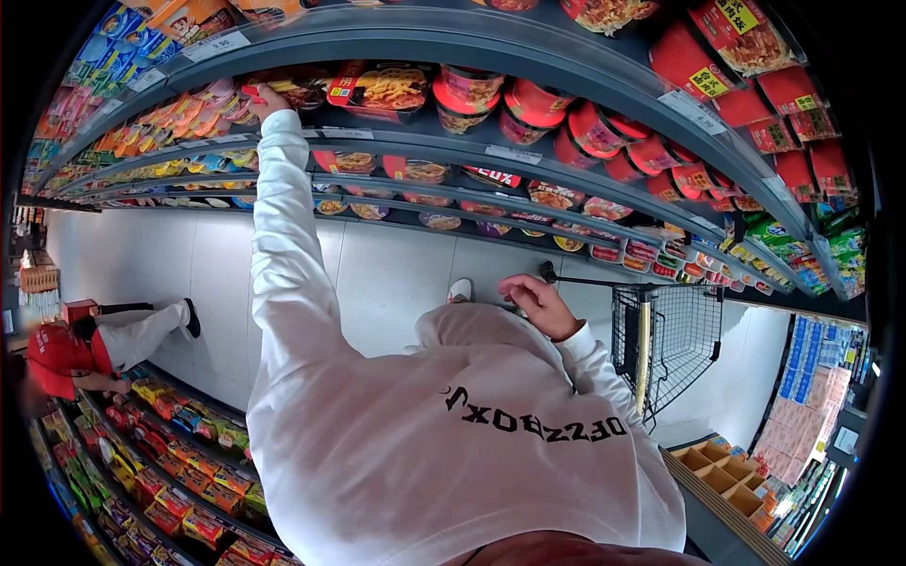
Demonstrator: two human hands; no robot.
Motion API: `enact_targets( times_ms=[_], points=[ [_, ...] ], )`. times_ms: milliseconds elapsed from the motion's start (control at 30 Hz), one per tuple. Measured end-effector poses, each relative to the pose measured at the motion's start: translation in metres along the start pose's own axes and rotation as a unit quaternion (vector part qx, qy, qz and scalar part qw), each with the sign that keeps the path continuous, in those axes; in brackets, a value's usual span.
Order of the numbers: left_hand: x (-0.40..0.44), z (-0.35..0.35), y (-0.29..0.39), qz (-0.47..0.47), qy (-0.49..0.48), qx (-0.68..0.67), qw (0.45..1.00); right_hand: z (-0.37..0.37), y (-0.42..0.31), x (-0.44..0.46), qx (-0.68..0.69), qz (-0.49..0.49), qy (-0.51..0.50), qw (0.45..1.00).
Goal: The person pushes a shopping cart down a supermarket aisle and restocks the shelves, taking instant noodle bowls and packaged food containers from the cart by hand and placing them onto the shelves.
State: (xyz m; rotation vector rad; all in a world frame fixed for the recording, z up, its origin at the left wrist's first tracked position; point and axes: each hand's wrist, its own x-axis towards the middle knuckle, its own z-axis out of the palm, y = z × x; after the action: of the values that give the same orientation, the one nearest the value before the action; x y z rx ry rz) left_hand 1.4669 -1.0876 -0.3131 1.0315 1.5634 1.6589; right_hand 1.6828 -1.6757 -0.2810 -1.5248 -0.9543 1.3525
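Observation:
At the upper left, my left hand (271, 100) reaches onto a shelf, its fingers closed at a small red edge; what they hold there is too small to make out. Just right of it on the same shelf lies a red-rimmed noodle box (388, 89), with red and white noodle tubs (467, 91) further along. My right hand (543, 307) hangs near my body, fingers apart and loosely bent, with nothing visible in it. It is left of a black wire shopping cart (678, 325) and apart from it.
Curved shelf edges with price labels (512, 154) cross the upper view. Another person in a red cap (54, 357) bends at the lower-left shelves of packets (193, 481). A wooden divided rack (725, 474) stands at lower right. Pale floor tiles (377, 264) lie between.

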Motion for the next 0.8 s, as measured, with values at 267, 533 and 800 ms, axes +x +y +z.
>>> enact_targets(
  times_ms=[267,533,800],
  points=[
    [0.087,-0.007,-0.06,-0.248,-0.155,0.057,0.954,-0.012,0.036,-0.021,-0.143,-0.03,0.129,0.981],
    [-0.175,-0.075,0.085,0.29,-0.179,-0.179,0.923,-0.107,0.11,-0.166,-0.437,0.042,0.598,0.67],
    [-0.396,-0.125,0.052,0.237,-0.56,-0.057,0.792,-0.11,0.197,-0.26,-0.446,0.365,0.581,0.575]
  ],
)
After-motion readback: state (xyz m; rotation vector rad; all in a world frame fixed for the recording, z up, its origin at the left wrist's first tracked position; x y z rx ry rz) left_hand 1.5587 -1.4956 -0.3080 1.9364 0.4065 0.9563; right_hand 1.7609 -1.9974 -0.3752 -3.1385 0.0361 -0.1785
